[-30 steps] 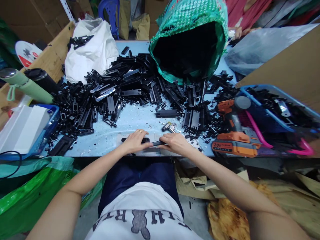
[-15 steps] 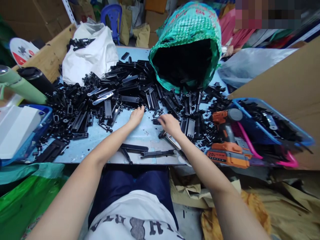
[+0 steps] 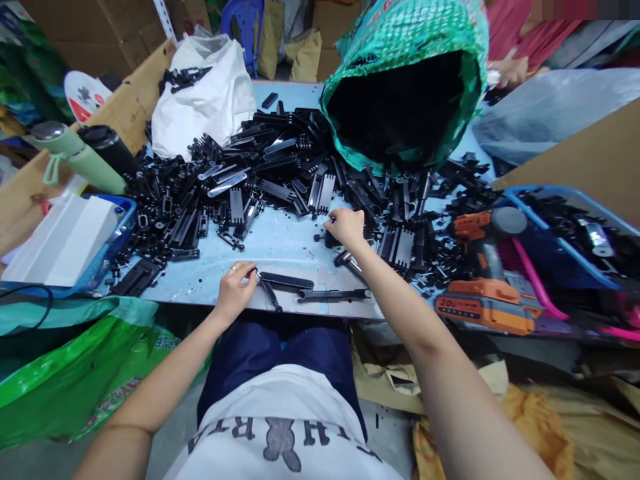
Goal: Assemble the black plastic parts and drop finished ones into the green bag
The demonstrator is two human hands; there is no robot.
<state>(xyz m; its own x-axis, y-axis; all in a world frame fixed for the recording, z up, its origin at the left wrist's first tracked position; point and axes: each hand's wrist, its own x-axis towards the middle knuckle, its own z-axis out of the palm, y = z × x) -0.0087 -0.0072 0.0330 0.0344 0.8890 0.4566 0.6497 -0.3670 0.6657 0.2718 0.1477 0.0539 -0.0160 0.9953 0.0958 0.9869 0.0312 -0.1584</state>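
Note:
My left hand (image 3: 237, 285) is at the table's front edge, thumb and fingers pinched together. Its fingertips meet at the joined end of two black arms (image 3: 286, 281) that lie in a V. A tiny dark bit shows at the fingertips, too small to name. Further back, my right hand (image 3: 346, 227) has curled fingers over the blue tabletop, close to small black pieces; what it pinches, if anything, is hidden. An open-end wrench (image 3: 340, 295) lies right of the V. Under my right wrist is a ratchet-like metal tool (image 3: 349, 260), partly covered.
Black plastic parts (image 3: 180, 200) heap across the table. A green woven sack (image 3: 345, 150) gapes at the back, beside a white bag (image 3: 215, 100). An orange cordless drill (image 3: 483, 303) and a blue basket (image 3: 565, 193) stand right; bottles (image 3: 90, 160) left. A person's hand (image 3: 513, 72) shows behind.
My left hand has drawn back from the parts heap to the near edge, at the V's joined end. My right hand stays near the small pieces, slightly further back. The view has shifted.

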